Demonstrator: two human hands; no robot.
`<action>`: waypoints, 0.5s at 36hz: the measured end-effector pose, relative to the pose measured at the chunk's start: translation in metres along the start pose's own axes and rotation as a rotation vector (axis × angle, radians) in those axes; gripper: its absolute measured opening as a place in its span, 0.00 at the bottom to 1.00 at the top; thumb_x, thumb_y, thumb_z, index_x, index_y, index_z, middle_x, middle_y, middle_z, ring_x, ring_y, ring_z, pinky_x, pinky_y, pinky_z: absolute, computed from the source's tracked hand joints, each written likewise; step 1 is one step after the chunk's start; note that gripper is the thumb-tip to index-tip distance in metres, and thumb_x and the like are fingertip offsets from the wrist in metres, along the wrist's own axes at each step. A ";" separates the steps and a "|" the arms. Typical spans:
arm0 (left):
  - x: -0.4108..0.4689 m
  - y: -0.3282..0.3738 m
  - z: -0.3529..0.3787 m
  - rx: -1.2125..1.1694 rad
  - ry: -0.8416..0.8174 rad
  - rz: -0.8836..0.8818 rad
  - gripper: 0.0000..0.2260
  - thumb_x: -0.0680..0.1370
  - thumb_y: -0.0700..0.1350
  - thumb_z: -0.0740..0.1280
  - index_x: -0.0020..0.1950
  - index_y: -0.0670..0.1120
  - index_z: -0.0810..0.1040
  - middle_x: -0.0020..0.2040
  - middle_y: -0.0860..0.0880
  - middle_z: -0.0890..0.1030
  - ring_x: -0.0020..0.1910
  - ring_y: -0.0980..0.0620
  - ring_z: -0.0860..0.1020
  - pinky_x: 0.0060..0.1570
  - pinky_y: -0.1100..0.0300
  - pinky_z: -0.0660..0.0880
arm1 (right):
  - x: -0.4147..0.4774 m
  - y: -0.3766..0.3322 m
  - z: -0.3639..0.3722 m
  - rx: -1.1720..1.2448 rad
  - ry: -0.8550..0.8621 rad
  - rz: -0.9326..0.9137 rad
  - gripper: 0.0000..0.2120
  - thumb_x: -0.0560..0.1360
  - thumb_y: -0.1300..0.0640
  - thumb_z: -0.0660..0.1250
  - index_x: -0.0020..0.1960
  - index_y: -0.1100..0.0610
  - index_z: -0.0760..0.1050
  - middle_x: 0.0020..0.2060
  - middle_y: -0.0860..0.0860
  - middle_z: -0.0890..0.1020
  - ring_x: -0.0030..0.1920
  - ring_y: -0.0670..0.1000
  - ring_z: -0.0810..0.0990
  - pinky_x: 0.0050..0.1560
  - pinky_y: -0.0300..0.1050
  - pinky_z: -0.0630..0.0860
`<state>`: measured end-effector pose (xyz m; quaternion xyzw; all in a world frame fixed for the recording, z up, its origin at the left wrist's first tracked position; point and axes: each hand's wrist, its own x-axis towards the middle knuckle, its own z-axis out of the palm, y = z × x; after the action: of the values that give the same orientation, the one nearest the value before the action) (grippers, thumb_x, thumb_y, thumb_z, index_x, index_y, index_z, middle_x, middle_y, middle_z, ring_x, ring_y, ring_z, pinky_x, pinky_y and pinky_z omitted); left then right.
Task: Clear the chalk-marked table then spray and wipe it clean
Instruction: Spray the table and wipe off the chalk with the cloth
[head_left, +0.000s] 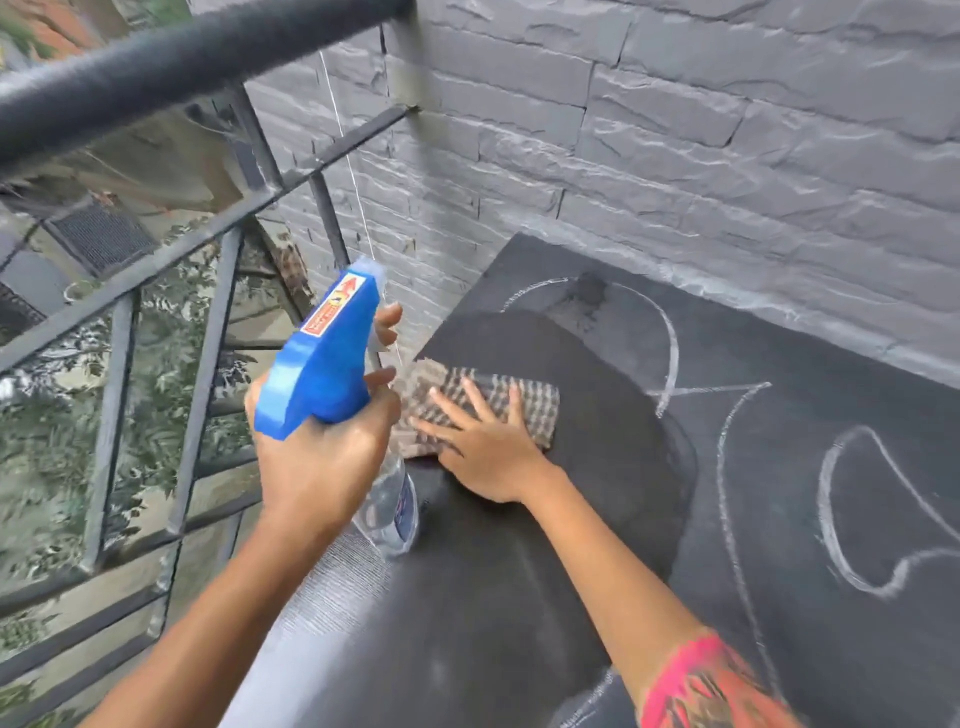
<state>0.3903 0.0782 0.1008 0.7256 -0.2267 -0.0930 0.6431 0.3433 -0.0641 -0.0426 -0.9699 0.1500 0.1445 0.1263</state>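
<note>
While pressing the cloth (483, 408) flat at the counter's (779, 519) left edge, right hand (488, 457) spread; left hand (322, 462) gripping spray bottle (322, 358); risking chalk marks (852, 509) smearing, cloth slipping over that edge.

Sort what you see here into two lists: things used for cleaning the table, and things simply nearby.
In use: spray bottle in left hand; checked cloth under right hand; chalk-marked table.

Nearby: metal railing; grey stone wall.
</note>
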 end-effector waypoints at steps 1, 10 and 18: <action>0.000 0.001 0.001 -0.005 -0.020 0.004 0.15 0.66 0.35 0.67 0.39 0.56 0.75 0.31 0.69 0.79 0.33 0.71 0.77 0.34 0.78 0.70 | -0.016 0.006 0.005 0.003 0.000 0.020 0.23 0.80 0.47 0.43 0.74 0.34 0.44 0.75 0.41 0.39 0.74 0.53 0.31 0.65 0.72 0.29; 0.005 -0.004 -0.004 0.015 -0.027 -0.003 0.15 0.70 0.28 0.65 0.43 0.48 0.77 0.38 0.61 0.80 0.32 0.70 0.76 0.35 0.79 0.69 | -0.066 0.104 0.001 0.110 0.099 0.415 0.23 0.81 0.45 0.45 0.72 0.31 0.42 0.74 0.37 0.38 0.74 0.50 0.33 0.68 0.70 0.31; 0.009 -0.009 -0.002 -0.012 -0.036 0.005 0.12 0.65 0.32 0.65 0.40 0.49 0.75 0.33 0.55 0.79 0.38 0.67 0.80 0.42 0.72 0.72 | 0.068 0.115 -0.049 0.222 0.125 0.538 0.24 0.80 0.45 0.44 0.74 0.36 0.43 0.76 0.43 0.39 0.75 0.59 0.35 0.64 0.77 0.36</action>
<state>0.4007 0.0770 0.0941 0.7194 -0.2396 -0.1058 0.6433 0.3796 -0.2018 -0.0422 -0.8826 0.4240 0.0955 0.1794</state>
